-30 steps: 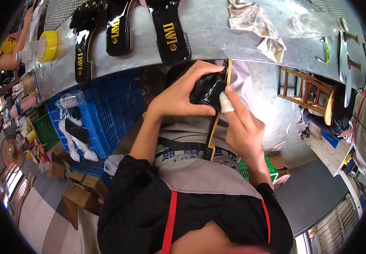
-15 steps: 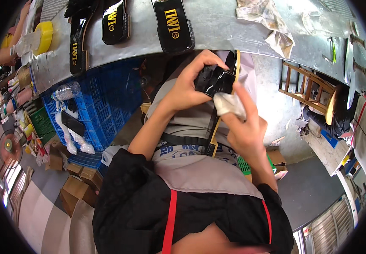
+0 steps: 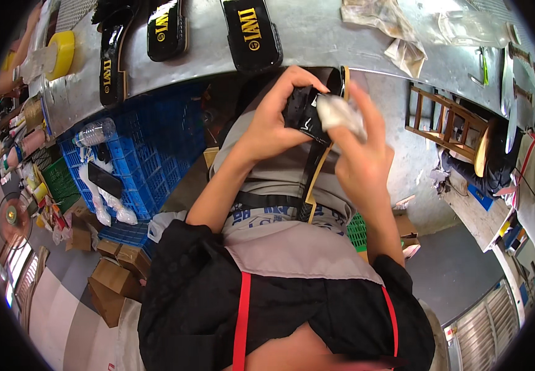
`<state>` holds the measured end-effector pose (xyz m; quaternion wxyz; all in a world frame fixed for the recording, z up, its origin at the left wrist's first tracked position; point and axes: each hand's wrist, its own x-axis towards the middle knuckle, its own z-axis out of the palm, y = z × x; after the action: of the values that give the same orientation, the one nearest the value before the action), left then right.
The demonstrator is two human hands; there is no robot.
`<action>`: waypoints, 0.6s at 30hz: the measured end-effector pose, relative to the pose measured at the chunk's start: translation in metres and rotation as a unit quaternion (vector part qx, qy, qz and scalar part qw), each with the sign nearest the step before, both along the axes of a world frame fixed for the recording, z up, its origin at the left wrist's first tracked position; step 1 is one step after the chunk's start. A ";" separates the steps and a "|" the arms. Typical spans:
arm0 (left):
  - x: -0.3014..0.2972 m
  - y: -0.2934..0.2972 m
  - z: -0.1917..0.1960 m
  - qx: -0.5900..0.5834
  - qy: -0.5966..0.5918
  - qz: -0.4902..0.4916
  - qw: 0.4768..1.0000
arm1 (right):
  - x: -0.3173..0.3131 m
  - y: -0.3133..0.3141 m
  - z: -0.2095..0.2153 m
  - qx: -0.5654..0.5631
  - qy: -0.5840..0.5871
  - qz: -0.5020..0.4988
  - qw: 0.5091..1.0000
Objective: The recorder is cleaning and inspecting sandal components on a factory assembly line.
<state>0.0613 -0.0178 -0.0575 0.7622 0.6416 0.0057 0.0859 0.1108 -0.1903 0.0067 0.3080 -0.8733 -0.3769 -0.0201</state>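
Note:
A glossy black slipper (image 3: 302, 112) with a tan sole edge lies on its side above my lap, its heel end toward my body. My left hand (image 3: 271, 127) is closed round its wide strap, thumb below and fingers over the top. In my right hand (image 3: 364, 157) a crumpled white cloth (image 3: 340, 116) is pinched, pressed against the strap's right part. The right index finger reaches up beside the sole edge, partly blurred. The slipper's inside is mostly hidden by the hands and cloth.
Several similar black slippers (image 3: 250, 37) rest on the metal table (image 3: 202, 59) ahead. A yellow tape roll (image 3: 62, 54) and a stained cloth (image 3: 397, 37) are there too. Left stands a blue crate (image 3: 147, 167) with a phone (image 3: 105, 179); right, a wooden stool (image 3: 446, 123).
My right hand has moved the cloth slightly upward, farther over the strap. My left hand keeps its hold, and the slipper has tilted a little.

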 end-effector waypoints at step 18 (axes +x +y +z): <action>0.002 0.030 0.007 -0.096 0.043 -0.153 0.983 | 0.016 -0.050 -0.017 0.266 0.398 -0.232 0.847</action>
<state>0.0636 0.0123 -0.0500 0.8235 0.5616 -0.0517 -0.0606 0.1268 -0.2407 -0.0098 0.6381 -0.7532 0.0115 0.1593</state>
